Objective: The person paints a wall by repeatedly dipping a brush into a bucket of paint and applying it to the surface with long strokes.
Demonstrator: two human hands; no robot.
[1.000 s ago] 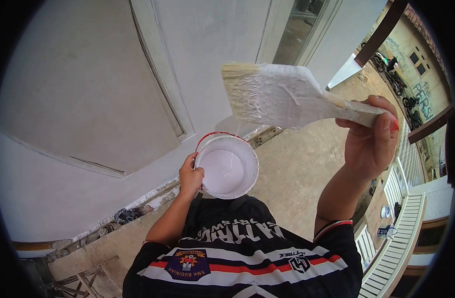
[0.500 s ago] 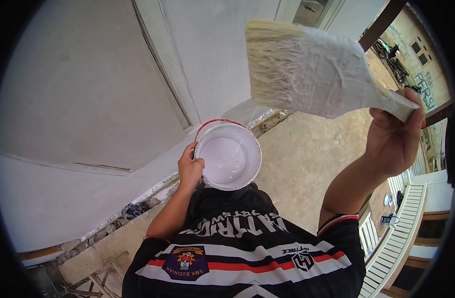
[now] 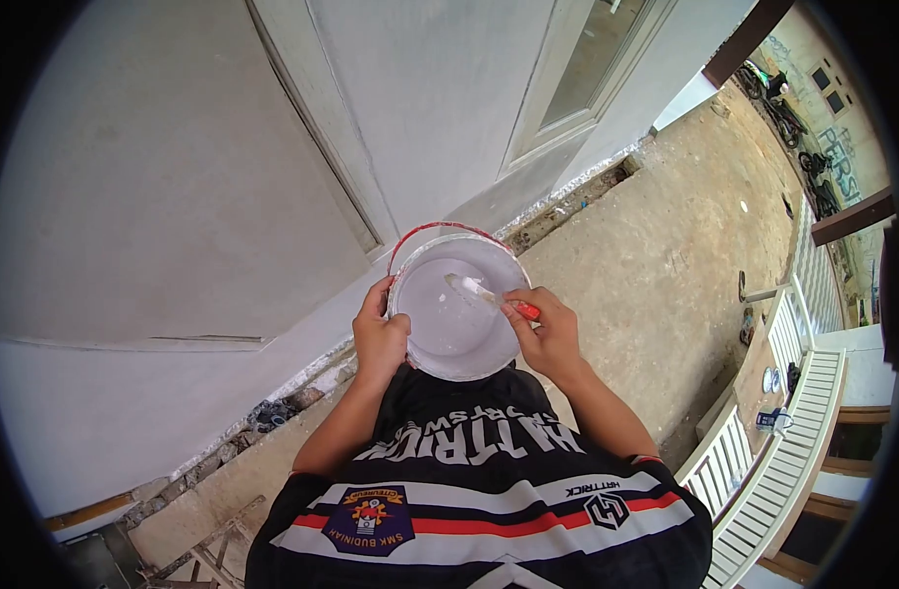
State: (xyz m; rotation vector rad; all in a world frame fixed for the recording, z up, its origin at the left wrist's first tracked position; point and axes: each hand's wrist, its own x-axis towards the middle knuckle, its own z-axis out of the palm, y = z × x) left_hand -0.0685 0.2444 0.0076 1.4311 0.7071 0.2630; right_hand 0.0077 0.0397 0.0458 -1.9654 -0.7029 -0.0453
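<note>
Brush (image 3: 476,289) in bucket (image 3: 494,353), bristles hidden — R hand (image 3: 550,329) pinches its handle, L hand (image 3: 381,339) grips the left rim. Dipping step in paint (image 3: 438,324), prob.; next move calls for a steady bucket w/ a slow, drip-free lift.

Both forearms (image 3: 608,412) angle inward, the left hand (image 3: 379,342) curled in a grip, the right hand (image 3: 553,339) pinching.

Your L hand (image 3: 381,339) grips bucket (image 3: 506,267) at rim; your R hand (image 3: 550,336) holds brush (image 3: 476,290) inside it, w/ pale paint (image 3: 438,329) there.
</note>
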